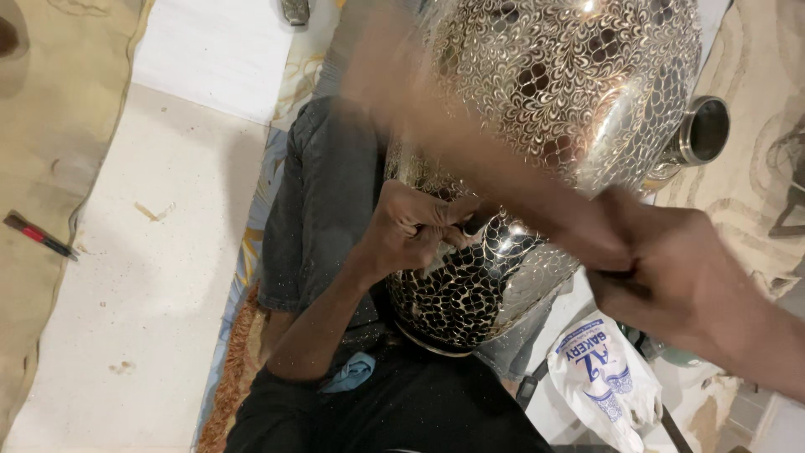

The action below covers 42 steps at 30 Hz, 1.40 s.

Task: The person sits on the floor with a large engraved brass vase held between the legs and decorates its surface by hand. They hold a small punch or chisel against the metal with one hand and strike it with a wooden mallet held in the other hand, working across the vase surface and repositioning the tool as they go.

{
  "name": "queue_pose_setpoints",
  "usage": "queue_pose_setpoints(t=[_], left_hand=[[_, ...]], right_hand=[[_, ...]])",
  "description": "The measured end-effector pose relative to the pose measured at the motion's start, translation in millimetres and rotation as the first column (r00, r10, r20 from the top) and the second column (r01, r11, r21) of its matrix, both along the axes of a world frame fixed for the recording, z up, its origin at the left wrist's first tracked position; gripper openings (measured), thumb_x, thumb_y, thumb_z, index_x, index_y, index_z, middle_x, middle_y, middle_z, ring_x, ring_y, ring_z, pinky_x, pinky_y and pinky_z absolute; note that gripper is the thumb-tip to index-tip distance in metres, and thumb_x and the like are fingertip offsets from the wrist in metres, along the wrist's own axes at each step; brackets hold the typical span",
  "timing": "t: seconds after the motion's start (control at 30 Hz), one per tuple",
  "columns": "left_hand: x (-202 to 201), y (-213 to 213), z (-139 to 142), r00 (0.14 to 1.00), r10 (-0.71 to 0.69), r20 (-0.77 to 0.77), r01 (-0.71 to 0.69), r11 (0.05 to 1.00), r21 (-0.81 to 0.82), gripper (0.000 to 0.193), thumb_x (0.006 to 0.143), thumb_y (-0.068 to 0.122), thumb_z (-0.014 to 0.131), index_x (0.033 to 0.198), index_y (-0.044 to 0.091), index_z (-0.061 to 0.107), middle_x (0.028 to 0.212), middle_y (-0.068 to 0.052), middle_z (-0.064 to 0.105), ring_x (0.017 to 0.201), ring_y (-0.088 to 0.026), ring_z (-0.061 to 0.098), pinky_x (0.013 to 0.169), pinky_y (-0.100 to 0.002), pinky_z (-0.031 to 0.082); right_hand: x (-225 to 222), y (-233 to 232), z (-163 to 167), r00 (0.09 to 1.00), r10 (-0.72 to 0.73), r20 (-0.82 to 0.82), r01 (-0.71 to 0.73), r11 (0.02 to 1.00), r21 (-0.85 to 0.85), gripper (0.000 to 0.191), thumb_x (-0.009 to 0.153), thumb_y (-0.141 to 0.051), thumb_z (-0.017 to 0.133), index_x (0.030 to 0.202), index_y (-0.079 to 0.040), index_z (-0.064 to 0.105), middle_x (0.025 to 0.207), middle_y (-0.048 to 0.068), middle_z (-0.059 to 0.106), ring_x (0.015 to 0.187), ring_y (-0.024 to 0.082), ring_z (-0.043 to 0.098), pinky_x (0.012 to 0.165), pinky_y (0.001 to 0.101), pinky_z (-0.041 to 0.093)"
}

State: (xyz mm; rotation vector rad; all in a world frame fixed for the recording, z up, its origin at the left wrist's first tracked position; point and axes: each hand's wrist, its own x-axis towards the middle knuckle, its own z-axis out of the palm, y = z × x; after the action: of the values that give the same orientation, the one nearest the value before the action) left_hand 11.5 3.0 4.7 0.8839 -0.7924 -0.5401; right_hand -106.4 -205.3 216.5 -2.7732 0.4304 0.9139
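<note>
A large, rounded metal vase (pixel 553 92) with a shiny, finely engraved scale-and-leaf pattern lies on its side across the person's lap, its body filling the far centre and right of the view and its open silver neck (pixel 703 132) pointing right. Its near end, darker with black-filled scales, rests against the dark-trousered leg (pixel 323 201). The left hand (pixel 417 231) is closed in a tight fist pressed against the vase's lower body, gripping a small pale tool whose tip meets the metal; the tool itself is too hidden to identify. The right hand (pixel 671 273) is at near right, fingers curled shut around a blurred wooden handle (pixel 470 143) that streaks up and left across the vase; its head cannot be made out. A white printed plastic bag (pixel 604 377) lies just beside the vase at near right. A blue cloth (pixel 352 373) sits on the lap, near centre. A red-and-black pen-like tool (pixel 38 236) lies well apart at far left on a tan mat (pixel 42 126), beside the white floor (pixel 142 294).
</note>
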Motion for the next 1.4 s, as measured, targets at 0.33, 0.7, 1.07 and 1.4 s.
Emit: queue_pose_setpoints(t=[0.33, 0.7, 1.07, 1.4], left_hand=[[4.0, -2.7, 1.8, 0.998, -0.058, -0.008, 0.058, 0.997, -0.044, 0.059, 0.090, -0.017, 0.043, 0.130, 0.018, 0.069, 0.098, -0.011, 0.078, 0.069, -0.011, 0.076, 0.070, -0.026, 0.067], [8.1, -4.4, 4.4, 0.997, 0.011, 0.081, -0.004, 0.996, -0.091, 0.061, 0.087, -0.017, 0.042, 0.126, 0.018, 0.072, 0.095, -0.013, 0.080, 0.070, -0.011, 0.078, 0.070, -0.022, 0.069], [12.3, -1.7, 3.1, 0.992, -0.126, -0.027, 0.123, 0.987, -0.100, 0.058, 0.076, -0.012, 0.053, 0.126, 0.012, 0.070, 0.096, -0.012, 0.080, 0.073, -0.013, 0.077, 0.069, -0.025, 0.067], [-1.6, -9.2, 4.7, 0.991, 0.117, 0.066, -0.112, 0.991, -0.078, 0.034, 0.101, -0.009, 0.051, 0.122, 0.008, 0.072, 0.089, -0.012, 0.078, 0.067, -0.012, 0.075, 0.066, -0.025, 0.068]], right_hand=[[4.1, 12.9, 6.4, 0.991, -0.047, 0.129, 0.054, 0.997, -0.053, 0.020, 0.078, -0.015, 0.072, 0.093, -0.005, 0.061, 0.056, 0.008, 0.062, 0.047, 0.019, 0.059, 0.048, 0.0344, 0.048], [-6.4, -0.9, 2.0, 0.992, 0.045, -0.119, -0.063, 0.986, -0.152, 0.020, 0.079, -0.012, 0.073, 0.089, -0.004, 0.058, 0.058, 0.008, 0.061, 0.052, 0.019, 0.064, 0.048, 0.0338, 0.052], [-8.4, 18.0, 1.4, 0.940, -0.153, 0.305, 0.116, 0.984, 0.136, 0.023, 0.075, -0.011, 0.072, 0.093, -0.003, 0.061, 0.061, 0.008, 0.063, 0.046, 0.020, 0.061, 0.047, 0.0319, 0.049], [2.4, 11.4, -0.5, 0.978, -0.171, 0.118, 0.169, 0.985, 0.033, 0.036, 0.070, -0.011, 0.079, 0.101, -0.001, 0.066, 0.061, 0.012, 0.069, 0.053, 0.022, 0.065, 0.050, 0.0374, 0.052]])
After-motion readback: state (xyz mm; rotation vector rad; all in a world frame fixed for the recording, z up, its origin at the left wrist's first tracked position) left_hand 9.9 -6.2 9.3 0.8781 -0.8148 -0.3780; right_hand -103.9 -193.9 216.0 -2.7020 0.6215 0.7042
